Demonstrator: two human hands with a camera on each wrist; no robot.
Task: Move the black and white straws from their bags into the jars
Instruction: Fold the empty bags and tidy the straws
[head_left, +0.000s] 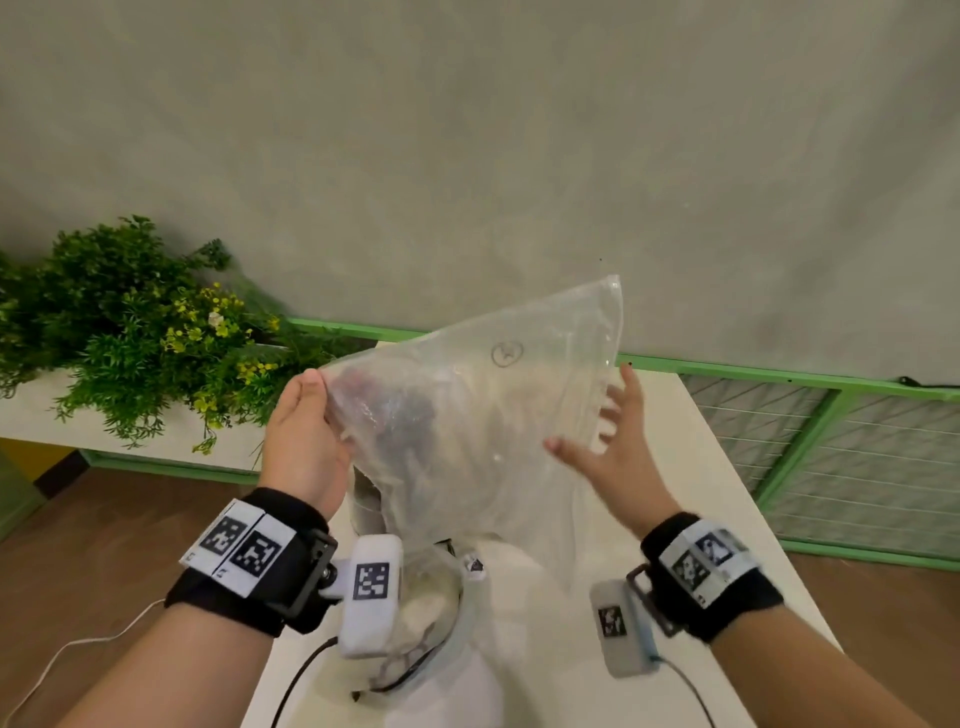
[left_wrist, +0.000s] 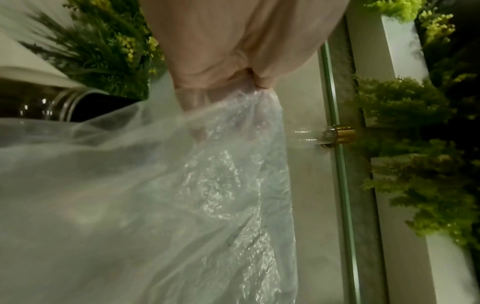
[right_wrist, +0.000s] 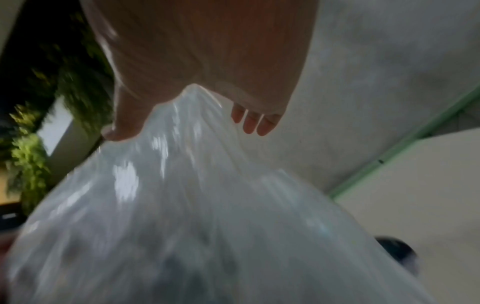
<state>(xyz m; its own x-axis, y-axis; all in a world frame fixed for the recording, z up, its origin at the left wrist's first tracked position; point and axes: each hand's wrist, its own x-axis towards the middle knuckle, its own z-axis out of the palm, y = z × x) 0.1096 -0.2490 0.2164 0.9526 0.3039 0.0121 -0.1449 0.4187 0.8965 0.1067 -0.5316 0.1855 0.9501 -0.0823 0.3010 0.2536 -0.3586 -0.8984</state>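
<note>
Clear, crinkled plastic makes up the bag (head_left: 483, 415), held up in the air above the white worktop (head_left: 691, 499). Its long axis runs on a slant, one corner pointing up and to the right toward the wall, the lower end drooping toward a glass jar (head_left: 431, 603) that stands on the worktop between the wrists. A small circle is drawn on the film near the top. Pale and dark shapes show dimly through the plastic; I cannot tell whether they are straws.

The left hand (head_left: 304, 441) grips the bag's left edge, fingers curled into the gathered film, as the left wrist view shows with the plastic bunched at the fingers (left_wrist: 197, 131). The right hand (head_left: 613, 447) has its fingers spread and straight against the bag's right side; in the right wrist view the film gathers between thumb and palm, though blur hides whether it is pinched.

Leafy green plants (head_left: 130, 332) with yellow flowers sit on a white ledge to the left.
</note>
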